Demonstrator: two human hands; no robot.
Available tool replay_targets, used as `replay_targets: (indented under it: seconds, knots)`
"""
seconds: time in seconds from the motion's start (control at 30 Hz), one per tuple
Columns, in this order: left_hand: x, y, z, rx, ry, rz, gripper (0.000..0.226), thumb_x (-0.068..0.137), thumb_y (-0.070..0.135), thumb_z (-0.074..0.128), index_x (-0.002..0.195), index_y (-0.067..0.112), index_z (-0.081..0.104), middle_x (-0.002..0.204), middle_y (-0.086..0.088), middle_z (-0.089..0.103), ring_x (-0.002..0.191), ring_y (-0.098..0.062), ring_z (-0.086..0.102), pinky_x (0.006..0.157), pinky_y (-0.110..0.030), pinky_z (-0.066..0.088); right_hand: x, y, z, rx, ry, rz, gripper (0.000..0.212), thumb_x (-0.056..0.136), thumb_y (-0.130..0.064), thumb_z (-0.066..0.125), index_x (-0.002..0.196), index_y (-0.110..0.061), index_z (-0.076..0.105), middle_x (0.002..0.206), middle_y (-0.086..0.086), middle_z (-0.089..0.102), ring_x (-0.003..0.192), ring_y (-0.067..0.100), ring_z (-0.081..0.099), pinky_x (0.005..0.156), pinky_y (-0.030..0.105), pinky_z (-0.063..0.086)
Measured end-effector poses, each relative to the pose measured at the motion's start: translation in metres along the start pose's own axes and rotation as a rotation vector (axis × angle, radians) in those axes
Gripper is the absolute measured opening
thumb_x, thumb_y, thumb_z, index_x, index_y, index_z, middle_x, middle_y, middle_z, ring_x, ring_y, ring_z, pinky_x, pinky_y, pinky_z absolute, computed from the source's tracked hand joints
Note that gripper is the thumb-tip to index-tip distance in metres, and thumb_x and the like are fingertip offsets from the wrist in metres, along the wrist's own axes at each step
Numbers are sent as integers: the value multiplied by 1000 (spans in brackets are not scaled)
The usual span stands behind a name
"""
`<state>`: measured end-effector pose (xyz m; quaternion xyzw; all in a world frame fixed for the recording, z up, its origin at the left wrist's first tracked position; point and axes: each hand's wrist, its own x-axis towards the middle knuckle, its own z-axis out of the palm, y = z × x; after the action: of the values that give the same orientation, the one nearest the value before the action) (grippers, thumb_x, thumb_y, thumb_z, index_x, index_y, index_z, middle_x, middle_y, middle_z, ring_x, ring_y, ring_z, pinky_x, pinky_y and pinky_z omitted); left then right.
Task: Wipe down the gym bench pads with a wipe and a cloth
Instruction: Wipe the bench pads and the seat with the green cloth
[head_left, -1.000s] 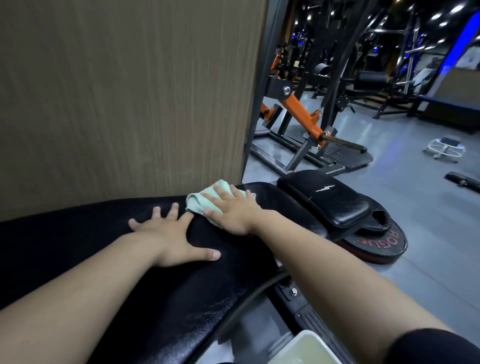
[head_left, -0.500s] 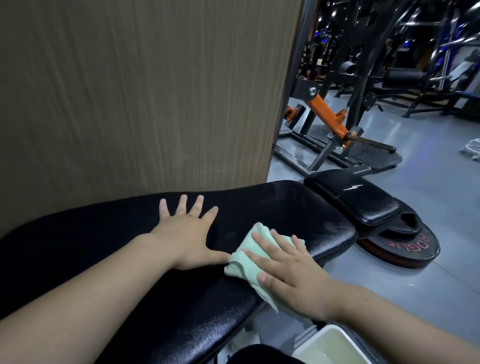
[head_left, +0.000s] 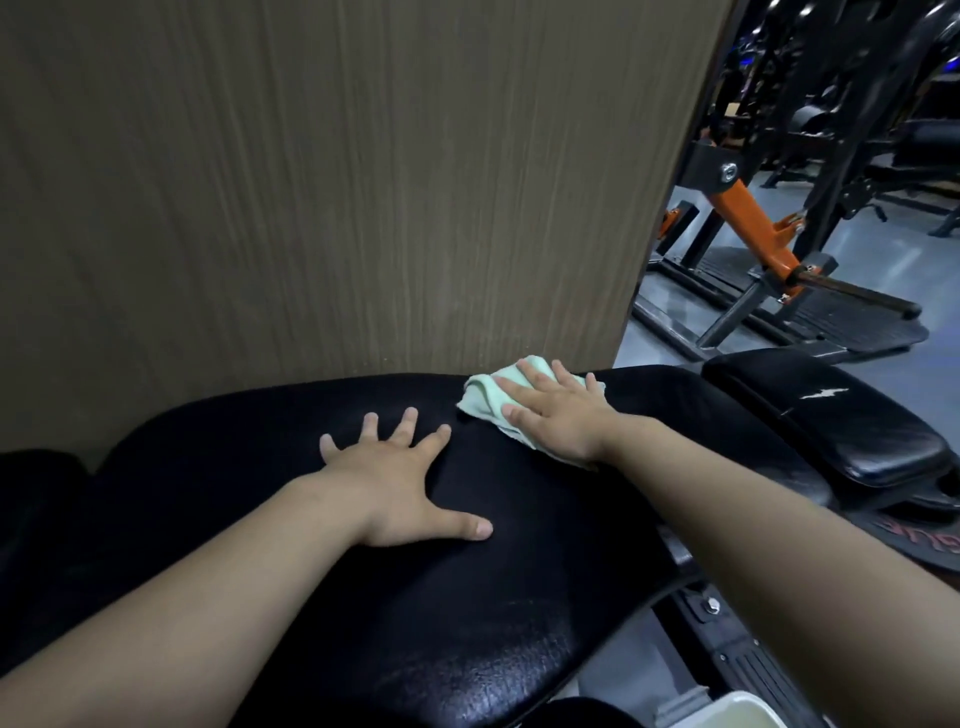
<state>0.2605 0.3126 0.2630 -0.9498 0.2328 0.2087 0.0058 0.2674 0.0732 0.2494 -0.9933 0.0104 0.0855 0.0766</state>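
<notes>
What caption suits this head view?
The right hand presses pale green cloth on black padded bench; left hand rests flat beside.

Wood-grain wall panel (head_left: 337, 182) behind; orange-armed machine (head_left: 753, 228) on grey floor (head_left: 930, 384); red-lettered weight plate (head_left: 914, 543) at right.

Cloth (head_left: 485, 399): near half is covered by the right hand (head_left: 558, 422); its full outline is not seen.
Bench pad (head_left: 467, 597): cut off by the left and bottom edges.
Weight plate (head_left: 919, 538): red lettering is masked by the right forearm (head_left: 779, 561), cropped at the right edge and unreadable.
White container (head_left: 743, 713): only a corner is shown at the bottom edge; possibly a bin.
Background machines (head_left: 831, 119): dark, with detail lost.
</notes>
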Motion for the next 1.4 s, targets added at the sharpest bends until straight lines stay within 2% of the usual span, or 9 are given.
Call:
replay_targets:
  seconds: [0.17,0.43,0.57,0.7,0.83,1.1,1.23,1.4]
  knots:
    - [-3,-1,1,-5,9,8,123,56,100,43,154,46,-10,164,5,-20,151,-35,-16,115,-69,-1,-24,-4,6,-10,13,-34,52,100,-60,16,151,-53,5,164,-13,-9,151,23,-15,117,54,-12]
    - [-9,-3,1,15,33,13,121,58,101,39,154,46,-9,165,4,-17,151,-36,-13,115,-69,0,-154,-25,31,-78,32,-197,54,98,-60,11,150,-54,3,162,-18,-17,150,19,-18,119,53,-7]
    - [-13,-6,4,-29,84,42,121,58,101,39,155,44,-4,166,3,-15,151,-35,-12,116,-67,-5,-188,-45,46,-81,15,-237,53,98,-61,9,148,-57,-6,159,-21,-25,145,15,-31,118,51,-15]
    - [-19,-21,5,-117,186,87,106,72,90,43,157,39,7,167,1,-11,152,-31,-11,116,-66,-9,-169,-52,38,-75,4,-242,51,99,-62,13,147,-59,-7,158,-21,-26,145,17,-31,117,52,-15]
    - [-23,-43,3,-113,221,49,95,81,85,36,157,37,9,167,0,-9,152,-30,-11,117,-65,-7,-104,-60,22,-85,-44,-206,53,99,-62,15,149,-57,-1,161,-15,-21,148,22,-23,117,54,-14]
    - [-34,-75,16,-145,178,-2,94,79,86,38,156,43,7,167,7,-8,153,-21,-12,116,-66,-7,25,-83,8,-68,-29,-66,53,99,-62,16,150,-53,4,164,-12,-9,151,27,-13,116,61,-9]
    - [-34,-75,16,-155,176,-3,94,79,86,40,156,44,8,167,8,-7,153,-19,-11,116,-67,-7,13,-82,11,-62,-19,-106,52,100,-60,16,150,-53,3,164,-11,-10,150,26,-14,117,59,-9]
    - [-38,-75,14,-154,162,5,93,80,85,40,157,42,8,167,7,-7,153,-20,-11,116,-67,-6,-59,-87,17,-124,-62,-255,53,101,-56,16,151,-51,0,163,-11,-18,150,23,-18,118,56,-8]
